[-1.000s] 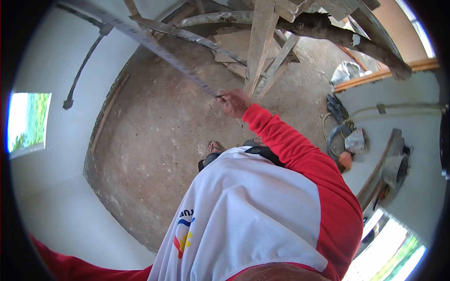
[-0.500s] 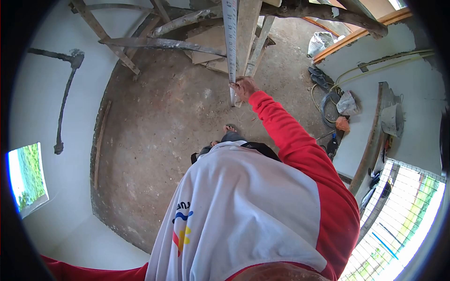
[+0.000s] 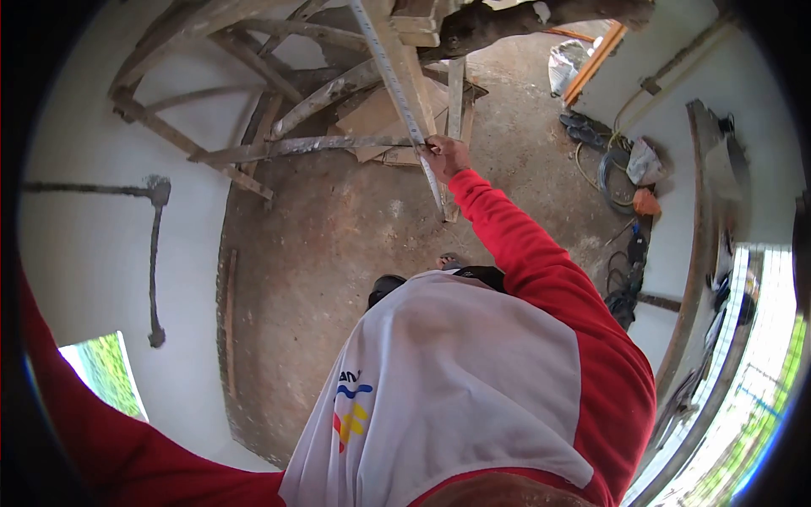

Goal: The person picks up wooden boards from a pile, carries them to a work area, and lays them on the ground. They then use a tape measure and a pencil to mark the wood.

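Observation:
My right hand is closed round a long white measuring strip with dark marks. The strip runs from the top of the view down past the hand, its lower end hanging over the floor. Close beside it stands a wooden post, reaching up to a thick rough log. My left hand is out of view; only the red left sleeve shows at the lower left.
Wooden trestle poles spread across the upper left. Cardboard lies on the concrete floor. Along the right wall are coiled hoses, a white bag and a long board. A barred window is at the right.
The view has shifted and turned. The strip now slants, with its top further left, and stays in my right hand. More of the red left sleeve has come into view.

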